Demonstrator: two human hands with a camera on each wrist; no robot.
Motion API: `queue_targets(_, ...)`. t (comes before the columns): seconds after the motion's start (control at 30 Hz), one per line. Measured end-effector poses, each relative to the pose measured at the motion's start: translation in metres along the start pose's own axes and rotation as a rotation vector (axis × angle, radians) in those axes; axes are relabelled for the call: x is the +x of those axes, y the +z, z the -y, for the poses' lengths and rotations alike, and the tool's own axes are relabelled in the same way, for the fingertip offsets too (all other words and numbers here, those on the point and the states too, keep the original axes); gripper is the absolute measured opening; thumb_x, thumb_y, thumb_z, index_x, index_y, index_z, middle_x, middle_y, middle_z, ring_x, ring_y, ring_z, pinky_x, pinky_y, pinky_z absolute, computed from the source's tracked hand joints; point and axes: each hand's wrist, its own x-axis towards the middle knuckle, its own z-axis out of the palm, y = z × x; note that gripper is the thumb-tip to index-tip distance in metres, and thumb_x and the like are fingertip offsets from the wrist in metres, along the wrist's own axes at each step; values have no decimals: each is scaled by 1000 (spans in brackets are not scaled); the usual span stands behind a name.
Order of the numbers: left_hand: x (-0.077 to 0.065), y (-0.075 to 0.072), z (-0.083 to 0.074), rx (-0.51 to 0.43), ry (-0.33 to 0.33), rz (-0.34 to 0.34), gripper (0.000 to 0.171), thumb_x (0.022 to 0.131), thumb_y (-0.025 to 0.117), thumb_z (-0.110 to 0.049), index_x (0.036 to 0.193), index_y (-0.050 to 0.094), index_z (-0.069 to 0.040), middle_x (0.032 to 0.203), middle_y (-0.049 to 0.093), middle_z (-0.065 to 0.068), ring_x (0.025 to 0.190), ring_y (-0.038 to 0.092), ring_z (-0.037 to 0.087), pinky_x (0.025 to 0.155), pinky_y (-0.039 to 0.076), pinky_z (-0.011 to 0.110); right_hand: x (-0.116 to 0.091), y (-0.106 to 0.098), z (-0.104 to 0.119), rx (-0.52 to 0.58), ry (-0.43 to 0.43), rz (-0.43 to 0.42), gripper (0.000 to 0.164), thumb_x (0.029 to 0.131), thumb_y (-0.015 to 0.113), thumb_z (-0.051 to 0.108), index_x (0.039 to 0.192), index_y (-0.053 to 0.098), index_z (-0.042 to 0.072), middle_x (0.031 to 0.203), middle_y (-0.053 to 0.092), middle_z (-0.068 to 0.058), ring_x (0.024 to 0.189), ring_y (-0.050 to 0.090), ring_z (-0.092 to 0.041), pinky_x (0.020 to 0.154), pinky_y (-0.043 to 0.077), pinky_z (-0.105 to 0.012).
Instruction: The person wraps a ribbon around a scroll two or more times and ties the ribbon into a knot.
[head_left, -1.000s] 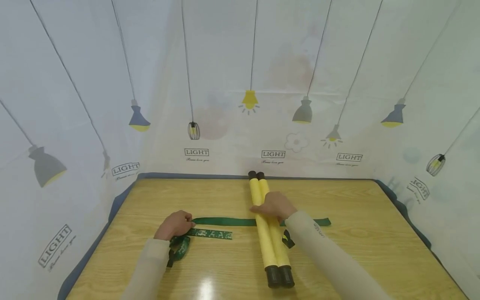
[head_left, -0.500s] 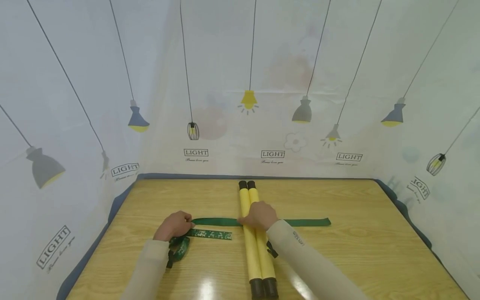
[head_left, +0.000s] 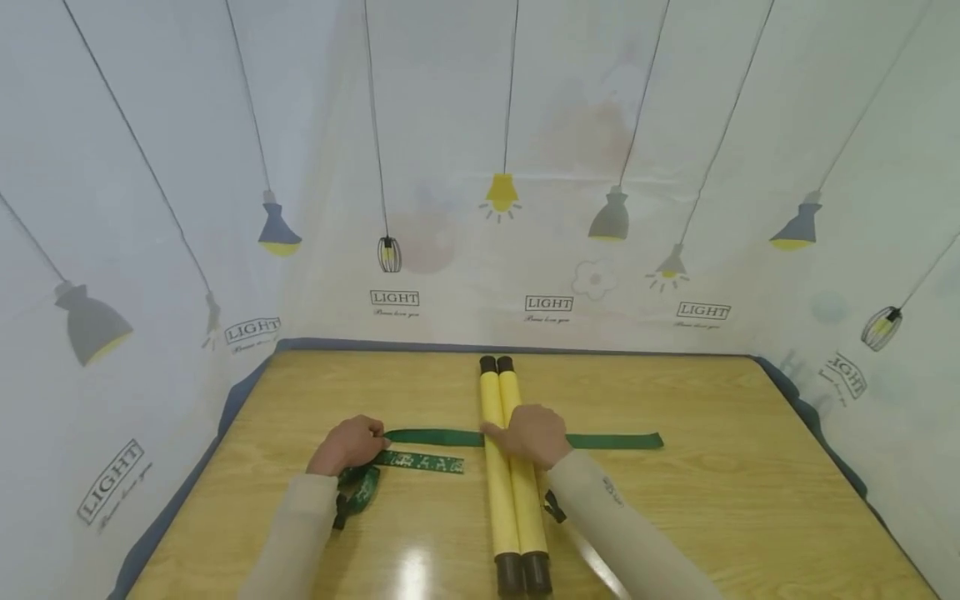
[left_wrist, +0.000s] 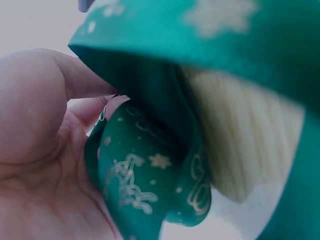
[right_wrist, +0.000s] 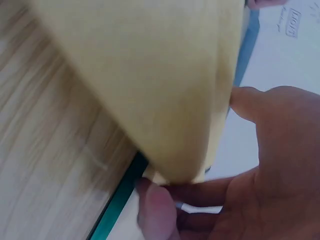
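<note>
Two yellow tubes [head_left: 501, 500] with black end caps lie side by side across a green ribbon [head_left: 435, 437]. My right hand [head_left: 536, 435] grips both around their middle; in the right wrist view its fingers [right_wrist: 162, 207] curl under the tubes. On the left, my left hand [head_left: 347, 444] pinches the ribbon where it doubles back. A short printed tail [head_left: 427, 463] points right from there, and a looped part [head_left: 363, 492] hangs below the hand. Pale snowflakes and figures show on the ribbon loops [left_wrist: 135, 170] in the left wrist view.
The wood-grain table [head_left: 720, 500] meets a white wall sheet [head_left: 450, 125] printed with lamps at its back and sides. Past the tubes, the ribbon's far end [head_left: 622, 441] lies flat to the right. A small dark piece [head_left: 555, 506] shows beside the right sleeve.
My right hand has brought the tubes left and toward me, then stayed nearly still over the last half second. The left hand has kept its pinch on the ribbon.
</note>
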Motion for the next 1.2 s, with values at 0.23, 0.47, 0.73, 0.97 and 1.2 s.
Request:
queue_targets(0.23, 0, -4, -2, 3, -4, 12, 30, 98, 60, -21, 71, 49, -12, 61, 38, 0, 54, 35, 15, 53, 30, 28, 7, -7, -42, 87, -203, -39, 46, 96, 57, 47, 93, 71, 4, 93, 66, -11, 85, 62, -25, 72, 51, -38)
queue_targets(0.47, 2, -4, -2, 27, 12, 12, 27, 98, 60, -22, 73, 53, -12, 62, 42, 0, 56, 38, 16, 54, 32, 29, 8, -10, -80, 209, -344, -70, 41, 98, 61, 32, 122, 66, 0, 122, 62, -14, 106, 62, -29, 88, 51, -43)
queue_targets(0.73, 3, -2, -1, 12, -4, 33, 25, 98, 60, -23, 75, 54, -13, 65, 44, 1, 57, 39, 16, 55, 33, 30, 8, -8, -129, 131, -408, -89, 49, 89, 72, 31, 124, 64, -1, 123, 62, -14, 116, 56, -33, 98, 44, -48)
queue_targets(0.97, 2, -4, 0, 27, 18, 17, 26, 98, 60, -22, 74, 53, -13, 66, 43, 1, 58, 39, 16, 57, 33, 31, -1, -13, -153, 155, -369, -120, 48, 81, 80, 26, 119, 66, 1, 109, 62, -8, 102, 58, -26, 90, 48, -46)
queue_targets(1.2, 0, -3, 1, 22, 10, 12, 27, 98, 60, -22, 74, 52, -12, 64, 41, 1, 56, 38, 16, 55, 32, 30, -5, -15, -153, 213, -302, -67, 31, 82, 80, 20, 107, 68, 6, 94, 65, -4, 88, 60, -19, 79, 51, -41)
